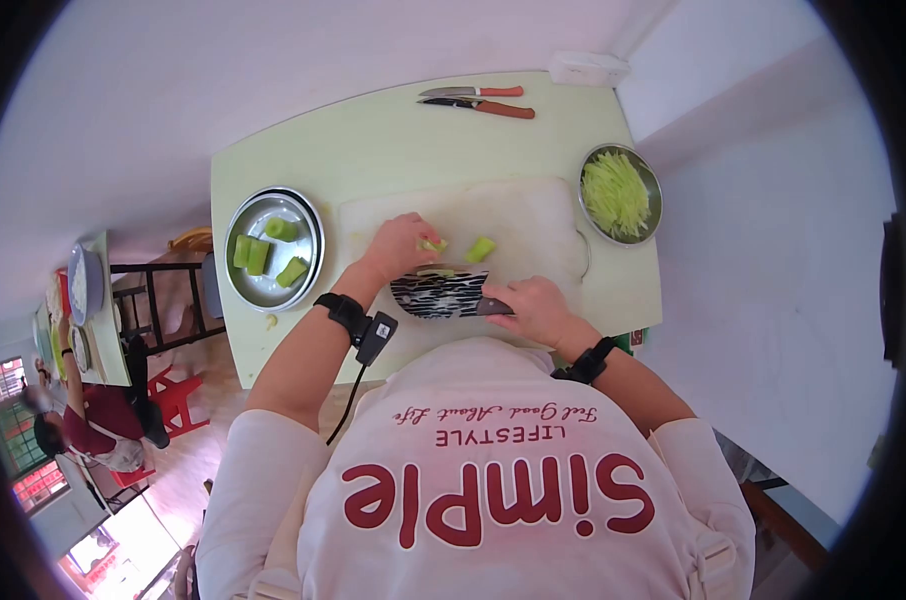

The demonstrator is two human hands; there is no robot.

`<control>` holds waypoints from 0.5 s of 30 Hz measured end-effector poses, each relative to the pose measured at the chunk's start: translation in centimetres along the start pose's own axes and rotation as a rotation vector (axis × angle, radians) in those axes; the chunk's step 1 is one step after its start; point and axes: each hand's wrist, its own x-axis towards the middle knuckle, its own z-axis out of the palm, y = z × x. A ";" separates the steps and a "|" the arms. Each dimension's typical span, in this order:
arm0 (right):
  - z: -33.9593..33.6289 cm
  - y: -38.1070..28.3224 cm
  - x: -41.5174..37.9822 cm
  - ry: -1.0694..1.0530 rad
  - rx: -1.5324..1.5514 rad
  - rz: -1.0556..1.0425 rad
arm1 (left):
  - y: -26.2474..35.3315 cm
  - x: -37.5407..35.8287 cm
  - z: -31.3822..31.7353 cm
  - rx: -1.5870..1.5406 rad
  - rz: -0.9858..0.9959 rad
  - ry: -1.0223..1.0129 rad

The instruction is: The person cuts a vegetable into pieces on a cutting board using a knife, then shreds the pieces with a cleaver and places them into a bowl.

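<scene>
Right hand (535,308) clamped on cleaver (441,293) handle. Left hand (398,247) fingers pressed on green stalk piece (434,245); second piece (480,249) just right of it. Left of left hand: steel plate (311,262) holding four chunks (258,256). Beyond right hand: bowl (654,187) of green shreds (617,193); two knives (478,99) far side.

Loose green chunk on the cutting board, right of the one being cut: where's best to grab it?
Probably pinch the loose green chunk across its short width, coming from above. It lies flat on the cutting board, clear of the left hand and the knife in the right hand.
</scene>
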 end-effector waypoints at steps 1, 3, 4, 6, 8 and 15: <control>0.1 0.0 0.2 -0.003 0.000 -0.008 | 0.7 -0.4 -0.5 0.075 0.122 -0.097; 0.4 0.0 0.5 0.005 -0.024 -0.026 | 2.0 -1.3 -1.2 0.166 0.129 -0.145; 0.3 -0.1 0.7 0.002 -0.026 -0.033 | 2.3 -1.6 -1.3 0.257 0.142 -0.200; 0.2 -0.5 1.0 -0.016 -0.058 -0.047 | 1.8 -2.1 -1.1 0.285 0.133 -0.203; 0.3 -0.8 1.1 -0.027 -0.070 -0.067 | 1.4 -2.5 -1.0 0.314 0.124 -0.207; 0.5 -1.9 1.2 -0.039 -0.103 -0.103 | 0.1 -3.3 -0.7 0.287 0.100 -0.312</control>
